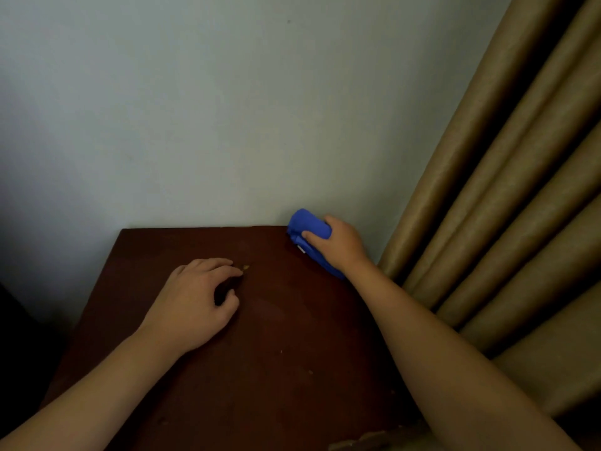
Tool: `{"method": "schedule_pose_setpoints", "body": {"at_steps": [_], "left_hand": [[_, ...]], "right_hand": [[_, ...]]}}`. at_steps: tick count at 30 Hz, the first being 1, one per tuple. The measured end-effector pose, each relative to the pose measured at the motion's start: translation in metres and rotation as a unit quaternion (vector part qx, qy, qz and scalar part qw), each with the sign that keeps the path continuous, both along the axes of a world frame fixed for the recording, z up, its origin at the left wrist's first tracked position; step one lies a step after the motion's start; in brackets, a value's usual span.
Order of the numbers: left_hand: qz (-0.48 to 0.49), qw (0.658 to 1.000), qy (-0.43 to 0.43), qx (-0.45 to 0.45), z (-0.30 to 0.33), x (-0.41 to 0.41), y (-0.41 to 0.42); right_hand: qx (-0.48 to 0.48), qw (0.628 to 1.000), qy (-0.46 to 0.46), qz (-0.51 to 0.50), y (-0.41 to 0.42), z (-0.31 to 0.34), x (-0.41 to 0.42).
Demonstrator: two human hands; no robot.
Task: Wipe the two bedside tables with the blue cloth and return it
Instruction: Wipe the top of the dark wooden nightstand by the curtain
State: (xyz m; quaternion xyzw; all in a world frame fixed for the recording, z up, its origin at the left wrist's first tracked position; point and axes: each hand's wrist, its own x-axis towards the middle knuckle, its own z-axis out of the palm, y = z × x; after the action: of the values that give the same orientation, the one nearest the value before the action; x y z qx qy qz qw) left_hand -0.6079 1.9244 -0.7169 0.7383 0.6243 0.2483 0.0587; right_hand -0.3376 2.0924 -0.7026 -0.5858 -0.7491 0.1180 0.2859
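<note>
A dark brown bedside table (pixel 276 336) fills the lower middle of the head view, its back edge against the wall. My right hand (pixel 341 244) grips the bunched blue cloth (pixel 307 224) at the table's far right corner, and the cloth touches the wood there. My left hand (pixel 195 297) rests on the tabletop left of centre with its fingers loosely curled and nothing in them. A small pale speck (pixel 246 265) lies on the wood just beyond its fingertips.
A pale wall (pixel 227 109) rises straight behind the table. Tan curtains (pixel 504 206) hang in folds close along the table's right side. The table's front right edge shows a chipped, lighter patch (pixel 364 441). Dark shadow lies left of the table.
</note>
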Motion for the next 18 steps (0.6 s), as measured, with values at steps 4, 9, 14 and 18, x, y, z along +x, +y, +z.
{"method": "schedule_pose_setpoints", "body": {"at_steps": [4, 9, 14, 18], "left_hand": [[0.002, 1.000, -0.004, 0.001, 0.001, 0.001, -0.002], [0.002, 1.000, 0.010, 0.004, -0.001, 0.001, 0.001], [0.000, 1.000, 0.013, 0.004, -0.004, 0.000, 0.005], [-0.002, 1.000, 0.008, 0.007, -0.003, 0.000, 0.003]], "right_hand": [[0.003, 0.998, -0.003, 0.056, -0.040, 0.003, -0.001], [0.021, 0.991, -0.031, 0.131, -0.092, -0.008, 0.003], [0.014, 0.993, 0.000, 0.120, -0.070, -0.003, -0.003], [0.019, 0.998, -0.010, 0.064, -0.033, 0.000, -0.029]]}}
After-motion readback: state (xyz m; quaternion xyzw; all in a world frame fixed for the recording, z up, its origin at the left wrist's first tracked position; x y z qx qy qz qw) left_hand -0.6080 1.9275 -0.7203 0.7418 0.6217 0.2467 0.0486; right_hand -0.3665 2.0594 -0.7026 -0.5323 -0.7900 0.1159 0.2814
